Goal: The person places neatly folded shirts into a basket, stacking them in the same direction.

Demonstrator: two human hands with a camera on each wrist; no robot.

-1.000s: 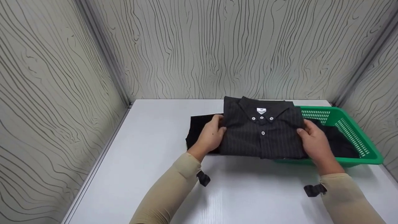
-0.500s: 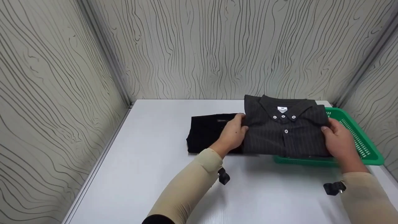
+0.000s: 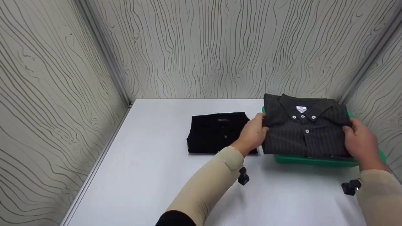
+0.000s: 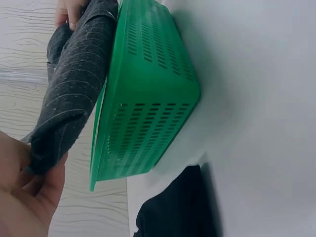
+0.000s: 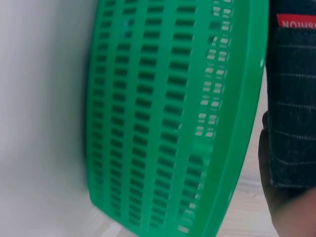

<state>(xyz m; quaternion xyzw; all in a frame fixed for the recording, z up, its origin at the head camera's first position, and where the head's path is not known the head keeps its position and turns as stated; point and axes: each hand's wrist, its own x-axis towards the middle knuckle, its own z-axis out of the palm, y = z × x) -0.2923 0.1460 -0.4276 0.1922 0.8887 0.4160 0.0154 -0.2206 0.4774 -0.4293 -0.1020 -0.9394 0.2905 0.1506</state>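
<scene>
Head view: 2 shirts, 1 basket. Left hand (image 3: 252, 135) and right hand (image 3: 361, 142) each pinch a side of the folded striped shirt (image 3: 306, 131), held over the green basket (image 3: 314, 160), mostly hidden; black shirt (image 3: 216, 131) on table (image 3: 150, 163). Left wrist: basket wall clear, shirt edge gripped. Right wrist: blurred, hand cut off.
</scene>
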